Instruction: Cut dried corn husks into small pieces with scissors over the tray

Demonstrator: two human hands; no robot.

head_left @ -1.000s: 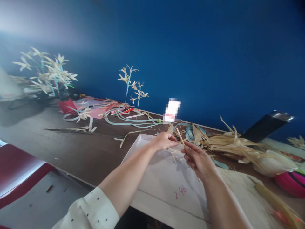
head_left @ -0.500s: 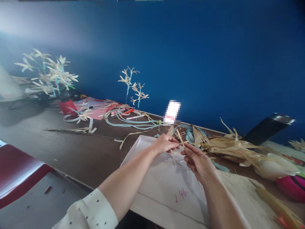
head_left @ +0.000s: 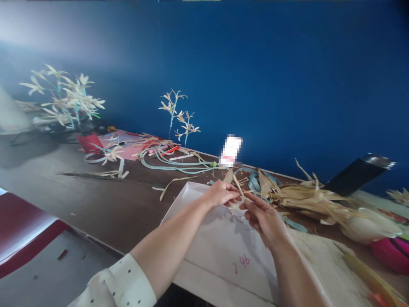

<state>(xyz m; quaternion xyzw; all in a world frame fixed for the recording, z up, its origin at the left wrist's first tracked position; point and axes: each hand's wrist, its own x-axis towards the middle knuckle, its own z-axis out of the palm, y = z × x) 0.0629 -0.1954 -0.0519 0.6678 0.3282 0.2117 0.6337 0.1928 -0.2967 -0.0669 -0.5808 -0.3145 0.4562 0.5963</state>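
Note:
My right hand point(head_left: 263, 219) is closed, its thumb and fingers pinching a thin pale strip point(head_left: 238, 186) that slants up to the left, apparently dried husk. Close beside it, my left hand point(head_left: 221, 195) is closed too, its fingertips meeting the strip's lower end; what it pinches is too small to make out. Both hands are above a white box lid point(head_left: 220, 251) with pink handwritten digits. Small pale scraps point(head_left: 235, 213) lie on the lid under the fingers. Dried corn husks point(head_left: 300, 196) lie just right of my hands.
Pale husk flowers point(head_left: 76, 100) stand at the left, and two flowered stems point(head_left: 174, 108) by the blue wall. A light-blue cord point(head_left: 153, 168) lies coiled behind the lid. A phone-like blurred screen point(head_left: 231, 150) leans at the back. A dark cylinder point(head_left: 354, 175) lies tilted at right.
My right hand has shifted slightly left, carrying the pale strip closer to my left fingertips. My left hand has barely moved.

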